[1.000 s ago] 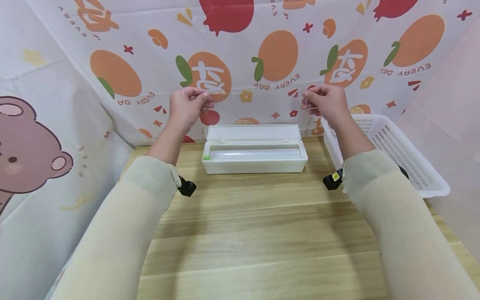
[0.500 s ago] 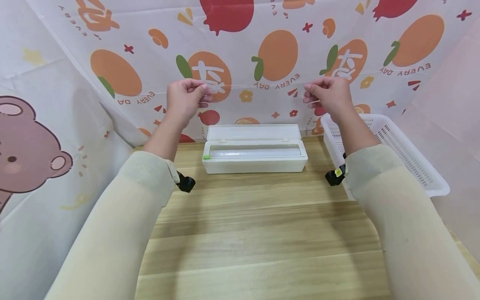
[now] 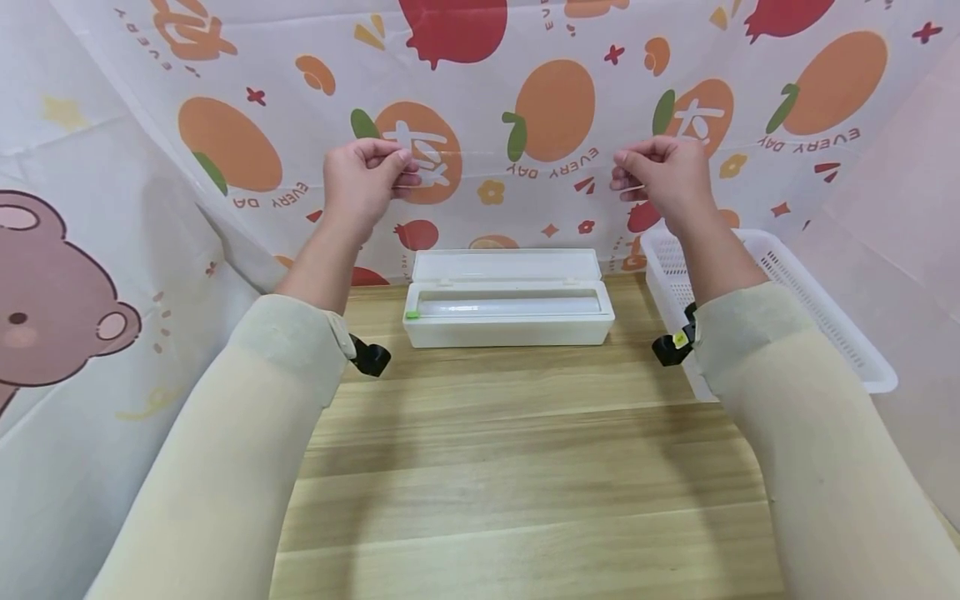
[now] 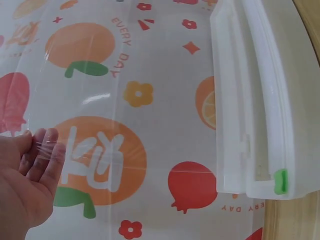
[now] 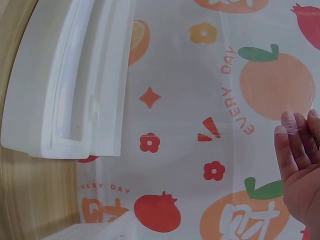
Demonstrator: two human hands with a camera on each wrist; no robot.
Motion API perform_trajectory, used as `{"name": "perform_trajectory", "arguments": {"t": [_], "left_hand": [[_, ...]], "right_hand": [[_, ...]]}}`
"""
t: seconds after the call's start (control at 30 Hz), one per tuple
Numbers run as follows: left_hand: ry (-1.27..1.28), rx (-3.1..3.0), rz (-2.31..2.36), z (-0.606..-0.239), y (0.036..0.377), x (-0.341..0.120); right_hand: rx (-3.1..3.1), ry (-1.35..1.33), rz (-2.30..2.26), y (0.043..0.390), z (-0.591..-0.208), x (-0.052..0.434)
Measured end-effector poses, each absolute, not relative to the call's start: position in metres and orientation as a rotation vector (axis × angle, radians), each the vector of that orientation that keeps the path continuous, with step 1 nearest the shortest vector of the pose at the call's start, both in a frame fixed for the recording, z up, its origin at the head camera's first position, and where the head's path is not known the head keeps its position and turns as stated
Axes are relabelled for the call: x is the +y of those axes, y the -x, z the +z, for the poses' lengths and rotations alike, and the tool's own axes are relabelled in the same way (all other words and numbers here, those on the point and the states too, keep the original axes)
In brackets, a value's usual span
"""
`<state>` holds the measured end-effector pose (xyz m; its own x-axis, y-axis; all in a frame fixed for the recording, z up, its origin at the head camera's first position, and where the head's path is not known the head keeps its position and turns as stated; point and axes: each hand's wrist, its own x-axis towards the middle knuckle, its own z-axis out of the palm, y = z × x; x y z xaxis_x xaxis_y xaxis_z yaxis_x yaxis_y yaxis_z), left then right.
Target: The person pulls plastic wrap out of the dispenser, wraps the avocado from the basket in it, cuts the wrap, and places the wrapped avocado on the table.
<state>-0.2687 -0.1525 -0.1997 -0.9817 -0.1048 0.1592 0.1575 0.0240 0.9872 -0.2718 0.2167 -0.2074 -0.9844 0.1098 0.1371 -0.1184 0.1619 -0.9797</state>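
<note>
A white cling-film dispenser box [image 3: 508,312] sits on the wooden table [image 3: 510,467] with its lid up; it also shows in the wrist views [image 4: 260,100] [image 5: 75,85]. A clear sheet of film [image 3: 513,208] rises from the box. My left hand [image 3: 365,179] pinches the sheet's upper left corner and my right hand [image 3: 660,173] pinches its upper right corner, both held high above the box. In the left wrist view the film's edge lies across my fingertips [image 4: 45,145]; in the right wrist view it crosses my fingertips [image 5: 292,125] the same way.
A white slotted basket [image 3: 795,300] stands at the table's right edge. A fruit-print curtain [image 3: 525,100] hangs behind the box, and a bear-print curtain [image 3: 67,292] closes the left side. Black wrist-camera mounts [image 3: 369,357] [image 3: 671,346] hang under my sleeves.
Both hands have risen, lifting the film's top edge higher above the box. The box and basket have not moved.
</note>
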Motion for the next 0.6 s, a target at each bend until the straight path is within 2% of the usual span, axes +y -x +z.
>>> {"name": "perform_trajectory", "arguments": {"t": [0.6], "left_hand": [[0.129, -2.015, -2.116, -0.175, 0.264, -0.154]], "right_hand": [[-2.176, -0.049, 1.92, 0.268, -0.182, 0.216]]}}
